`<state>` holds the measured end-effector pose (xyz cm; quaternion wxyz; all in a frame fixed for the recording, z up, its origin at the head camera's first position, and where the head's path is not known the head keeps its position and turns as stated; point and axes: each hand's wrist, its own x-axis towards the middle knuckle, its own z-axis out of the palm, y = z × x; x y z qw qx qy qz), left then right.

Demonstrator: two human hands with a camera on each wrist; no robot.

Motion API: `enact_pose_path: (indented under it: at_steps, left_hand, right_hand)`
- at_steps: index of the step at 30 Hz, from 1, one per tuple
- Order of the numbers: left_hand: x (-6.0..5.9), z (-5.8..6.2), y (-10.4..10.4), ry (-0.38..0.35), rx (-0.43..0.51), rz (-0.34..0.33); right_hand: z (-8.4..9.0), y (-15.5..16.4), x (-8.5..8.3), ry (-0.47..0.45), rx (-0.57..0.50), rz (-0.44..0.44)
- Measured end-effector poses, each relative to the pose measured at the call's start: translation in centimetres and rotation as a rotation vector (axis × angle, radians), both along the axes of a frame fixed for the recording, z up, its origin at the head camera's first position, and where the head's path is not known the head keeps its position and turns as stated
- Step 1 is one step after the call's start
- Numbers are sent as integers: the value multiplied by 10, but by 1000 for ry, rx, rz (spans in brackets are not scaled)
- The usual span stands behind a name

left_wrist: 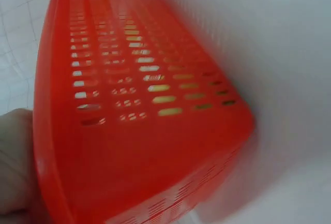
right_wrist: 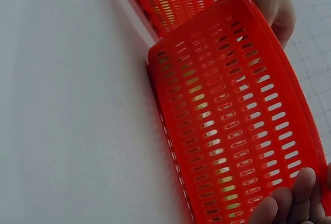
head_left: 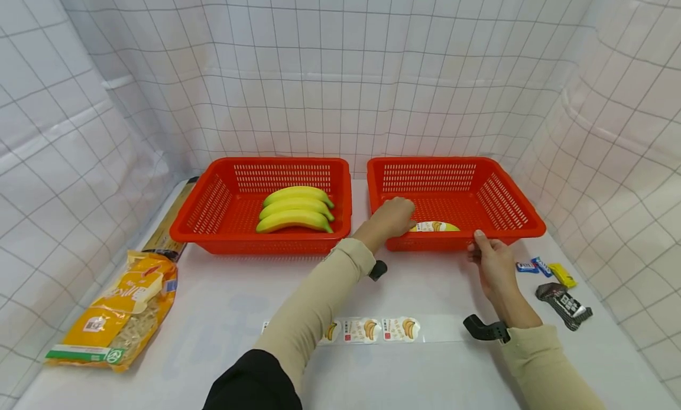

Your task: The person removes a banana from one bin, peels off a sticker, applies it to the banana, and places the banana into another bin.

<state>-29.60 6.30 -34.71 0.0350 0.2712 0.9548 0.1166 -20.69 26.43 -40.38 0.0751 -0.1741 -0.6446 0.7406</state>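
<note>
A yellow banana (head_left: 447,227) bearing a white printed sticker lies in the right red basket (head_left: 425,241), just behind its front wall. My left hand (head_left: 392,216) reaches over the front-left rim, its curled fingers at the banana's left end; the rim hides the fingertips in the left wrist view. My right hand (head_left: 492,265) grips the front rim toward its right end, thumb on top and fingers against the outside wall. Through the wall slots, yellow and white bits of the banana (right_wrist: 227,188) show in the right wrist view.
Three bananas (head_left: 295,210) lie in the left red basket (head_left: 213,240). Across the table's front runs a strip of banana stickers (head_left: 362,331), partly under my left forearm. At left stands an orange food bag (head_left: 119,312); small wrapped snacks (head_left: 564,303) lie at right.
</note>
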Motion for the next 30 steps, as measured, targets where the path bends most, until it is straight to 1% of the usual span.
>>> enact_pose_path:
  at_steps: [4, 7, 10, 13, 15, 17, 20, 23, 25, 27, 30]
  left_hand:
    - [15, -4, -12, 117, 166, 23]
    - [30, -1, -24, 148, 296, 57]
    - [43, 6, -39, 163, 395, 80]
    - [56, 12, -58, 176, 487, 89]
    - [62, 15, -75, 192, 533, 99]
    - [65, 16, -93, 210, 562, 118]
    - [63, 17, -125, 223, 570, 178]
    - [55, 17, -158, 203, 544, 263]
    - [49, 16, -181, 174, 507, 317]
    - [44, 14, -202, 130, 462, 363]
    - [35, 12, -229, 49, 389, 405]
  right_hand:
    - [-1, -2, 3, -31, 79, 28]
    - [0, -8, 7, -66, 222, 67]
    - [3, -20, 11, -76, 386, 107]
    - [7, -37, 15, -29, 526, 150]
    - [10, -49, 17, 41, 573, 195]
    - [13, -61, 19, 118, 607, 235]
    - [20, -82, 20, 221, 641, 289]
    - [27, -103, 19, 291, 666, 332]
    - [29, -117, 18, 320, 666, 361]
    - [30, -131, 16, 331, 654, 397]
    - [31, -151, 13, 320, 631, 452]
